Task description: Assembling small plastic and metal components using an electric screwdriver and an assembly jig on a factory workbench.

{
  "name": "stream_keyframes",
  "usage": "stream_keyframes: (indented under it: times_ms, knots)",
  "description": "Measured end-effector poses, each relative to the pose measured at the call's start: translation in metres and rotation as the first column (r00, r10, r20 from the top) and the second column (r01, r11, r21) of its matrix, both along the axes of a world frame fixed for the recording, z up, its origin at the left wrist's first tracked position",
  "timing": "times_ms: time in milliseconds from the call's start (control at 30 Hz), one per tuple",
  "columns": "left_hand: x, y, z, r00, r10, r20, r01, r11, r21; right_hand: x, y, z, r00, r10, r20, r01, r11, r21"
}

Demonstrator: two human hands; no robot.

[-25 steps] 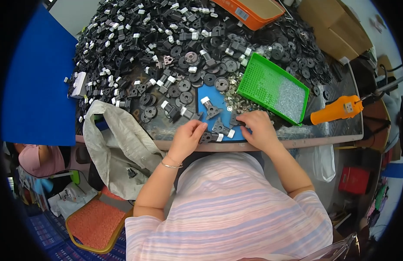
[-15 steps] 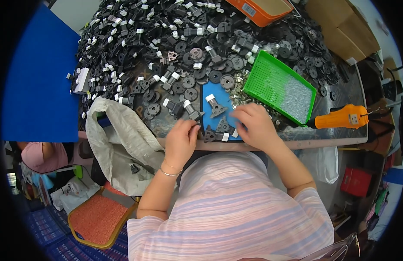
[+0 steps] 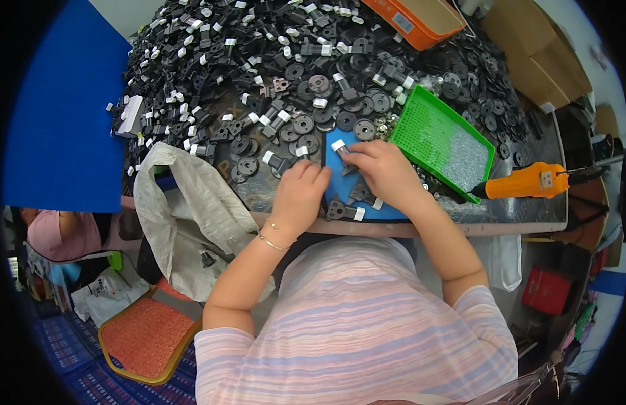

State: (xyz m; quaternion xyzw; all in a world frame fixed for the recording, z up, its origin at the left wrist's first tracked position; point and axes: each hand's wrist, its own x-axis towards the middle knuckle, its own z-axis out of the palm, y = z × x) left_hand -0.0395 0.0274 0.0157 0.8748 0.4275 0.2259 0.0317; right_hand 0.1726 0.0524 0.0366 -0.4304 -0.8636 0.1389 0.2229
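My left hand is closed, its fingers curled down over a white-capped black plastic part; the lower half of that part is hidden. Over the blue mat, my right hand pinches another black part with a white cap between thumb and fingers. Below it on the mat lie a dark flat-footed part, partly covered by the right hand, and a white-tipped black part near the table edge. One more white-capped part rests just left of my left hand.
A large heap of black parts fills the far left. Round black discs lie nearer. On the right are a green tray of small metal pieces, an orange electric screwdriver and a cardboard box. A pale sack hangs at left.
My right hand has moved left from beside the small metal nuts onto the white-capped part on the mat. My left hand has shifted slightly right and forward, over another white-capped part.
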Motion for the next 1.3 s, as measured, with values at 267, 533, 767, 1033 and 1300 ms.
stream_keyframes:
  times_ms: [267,533,767,1033,1300]
  knots:
    - [0.02,-0.02,-0.005,0.605,0.389,0.695,-0.123,0.907,-0.402,0.011,-0.055,0.007,0.993,-0.103,0.06,0.112,0.975,-0.194]
    - [0.019,-0.024,-0.018,0.773,0.115,0.623,-0.054,0.992,-0.115,0.028,-0.056,0.007,0.994,-0.095,0.05,0.1,0.988,-0.12]
    - [0.015,-0.027,-0.003,0.8,0.143,0.583,-0.022,0.978,-0.209,0.016,-0.019,-0.014,0.955,-0.254,0.154,0.262,0.965,-0.034]
    - [0.009,-0.025,-0.021,0.709,0.287,0.643,-0.032,0.925,-0.378,0.002,-0.007,-0.004,0.957,-0.279,-0.085,0.271,0.958,-0.091]
    - [0.007,-0.018,-0.012,0.761,0.236,0.604,-0.057,0.952,-0.3,-0.012,0.019,-0.008,0.954,-0.279,-0.113,0.229,0.916,-0.33]
